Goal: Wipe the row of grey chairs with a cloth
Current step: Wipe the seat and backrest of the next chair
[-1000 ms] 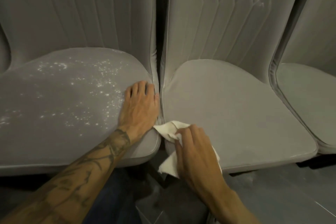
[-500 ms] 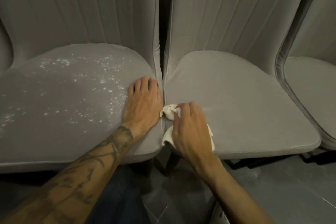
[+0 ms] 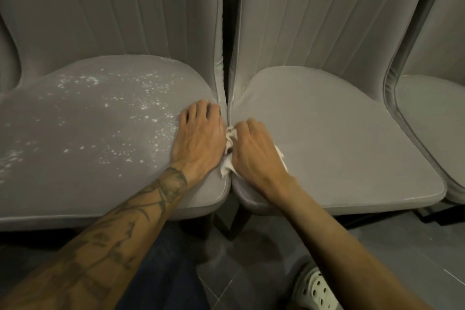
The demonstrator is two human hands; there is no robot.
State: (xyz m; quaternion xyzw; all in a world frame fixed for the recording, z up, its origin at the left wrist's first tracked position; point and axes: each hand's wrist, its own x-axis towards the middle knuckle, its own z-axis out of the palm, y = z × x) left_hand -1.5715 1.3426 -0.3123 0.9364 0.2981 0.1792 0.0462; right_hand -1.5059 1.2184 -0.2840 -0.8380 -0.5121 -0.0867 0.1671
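Note:
Grey upholstered chairs stand side by side. The left chair (image 3: 88,146) has white specks scattered over its seat. The middle chair (image 3: 339,138) has a plain seat, and only the edge of a third chair (image 3: 432,121) shows at the far right. My left hand (image 3: 198,138) rests flat on the right edge of the speckled seat, fingers spread toward the gap. My right hand (image 3: 254,151) grips a crumpled white cloth (image 3: 230,148) against the left edge of the middle seat, right at the gap. Most of the cloth is hidden under that hand.
Ribbed backrests rise behind the seats. A narrow dark gap (image 3: 226,33) separates the left and middle chairs. Below lie a grey tiled floor (image 3: 402,246), dark chair legs (image 3: 239,224), my blue trouser leg (image 3: 161,272) and a pale perforated shoe (image 3: 317,289).
My right hand has slid the cloth up from the front corner of the middle seat along the gap toward the backrest, bunching it tighter. My left hand has stayed flat on the speckled seat.

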